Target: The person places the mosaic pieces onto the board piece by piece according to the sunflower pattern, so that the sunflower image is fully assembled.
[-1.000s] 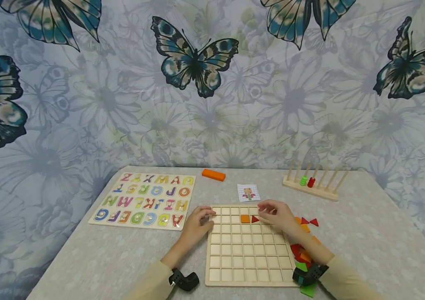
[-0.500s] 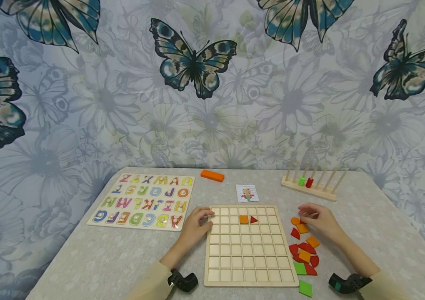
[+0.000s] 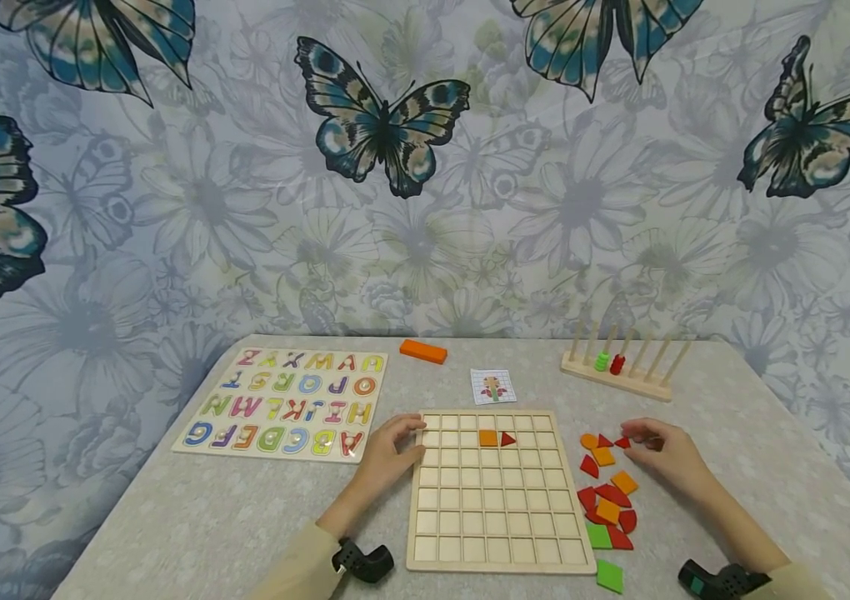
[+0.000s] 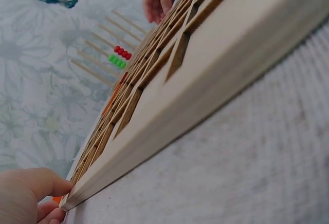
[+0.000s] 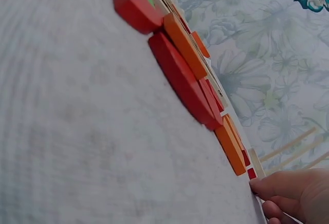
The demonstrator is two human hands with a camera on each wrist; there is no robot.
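A wooden grid board (image 3: 502, 492) lies on the table, bearing an orange square (image 3: 488, 438) and a red triangle (image 3: 507, 439) side by side in its second row from the far edge. My left hand (image 3: 387, 454) holds the board at its far left corner, thumb and fingers around the edge, as the left wrist view also shows. Right of the board, my right hand (image 3: 668, 454) pinches another red triangle (image 3: 622, 442) at the far end of the loose pieces. The right wrist view shows the thumb (image 5: 267, 184) right at a small red piece (image 5: 251, 173).
Loose red, orange and green pieces (image 3: 608, 511) lie along the board's right side. Behind it is a pattern card (image 3: 493, 387). An alphabet board (image 3: 282, 402) lies at left, an orange block (image 3: 423, 351) at the back, and a peg stand (image 3: 616, 375) with beads at back right.
My right hand has left the board's far right corner and moved right to the loose pieces, its fingers now at a red triangle. The left hand stays at the board's corner.
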